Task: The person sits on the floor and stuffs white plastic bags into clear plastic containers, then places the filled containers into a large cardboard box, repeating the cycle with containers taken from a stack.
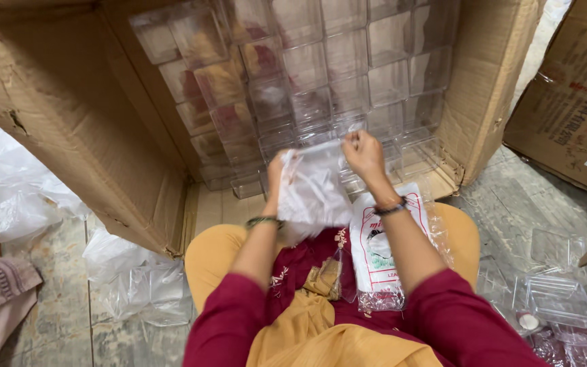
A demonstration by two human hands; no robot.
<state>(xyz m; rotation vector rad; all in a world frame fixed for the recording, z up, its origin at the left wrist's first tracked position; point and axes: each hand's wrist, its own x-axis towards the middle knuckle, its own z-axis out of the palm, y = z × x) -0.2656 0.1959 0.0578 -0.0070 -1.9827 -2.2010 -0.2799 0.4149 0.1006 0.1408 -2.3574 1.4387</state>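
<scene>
Plastic pouch, crumpled and held above my lap: left hand grips its left edge, right hand pinches its top. Beneath lies a printed packet. Beyond, an open cardboard carton holds stacked, apparently empty clear boxes.

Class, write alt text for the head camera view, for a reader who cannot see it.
Seen from above, a seated person's left hand and right hand hold up a crinkled clear plastic bag before an open cardboard box stacked with clear plastic containers. A printed packet lies on the lap, and more clear containers sit on the floor at right.
</scene>
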